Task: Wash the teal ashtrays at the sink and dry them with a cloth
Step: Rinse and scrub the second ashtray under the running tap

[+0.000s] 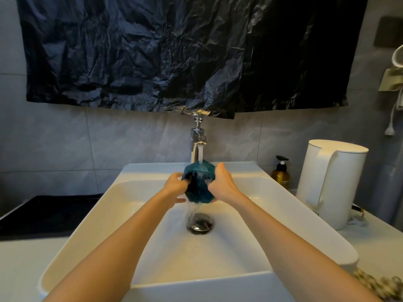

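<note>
A round teal ashtray [199, 186] is tilted on edge over the white sink [122, 205], directly under the running chrome tap [198, 142]. Water streams over it and falls to the drain [199, 224]. My left hand [175, 188] grips its left rim, fingers curled into the dark hollow. My right hand [222, 184] clasps its right rim from the side. Both hands hold the same ashtray above the basin. No cloth is clearly in view.
A white electric kettle [331, 184] stands on the counter at the right, with an amber pump bottle [280, 174] beside it. A black surface [43, 212] lies left of the sink. A black plastic sheet [174, 51] covers the wall above. A braided cord [379, 284] lies at lower right.
</note>
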